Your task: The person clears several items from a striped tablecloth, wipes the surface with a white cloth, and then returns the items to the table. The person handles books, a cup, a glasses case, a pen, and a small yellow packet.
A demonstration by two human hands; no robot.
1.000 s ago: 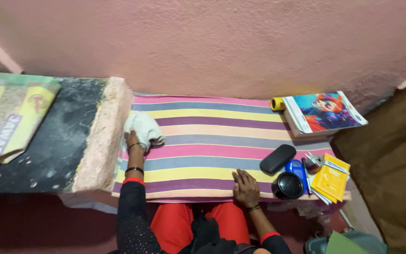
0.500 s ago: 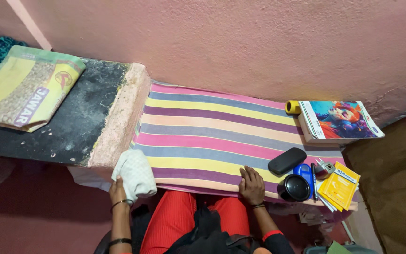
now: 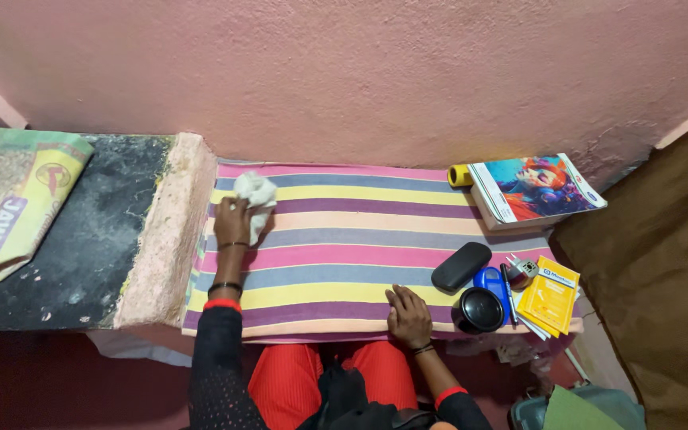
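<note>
My left hand (image 3: 232,216) holds a crumpled white cloth (image 3: 256,195) pressed on the striped cover (image 3: 344,239) near its far left corner, beside the rough pink ledge (image 3: 165,231). My right hand (image 3: 408,314) lies flat on the front edge of the striped cover, fingers together, with nothing in it. Just right of that hand sit a black round lid (image 3: 479,310) and a black oval case (image 3: 461,267).
A colourful book (image 3: 537,189) and a yellow roll (image 3: 460,175) lie at the back right. A blue object (image 3: 490,280), a pen, a small plug and yellow booklets (image 3: 549,296) crowd the front right. A printed sack (image 3: 9,199) rests on the dark slab (image 3: 97,231) at left.
My left hand has carried the white cloth from the front left edge back up to the far left corner of the cover. The right hand has stayed put.
</note>
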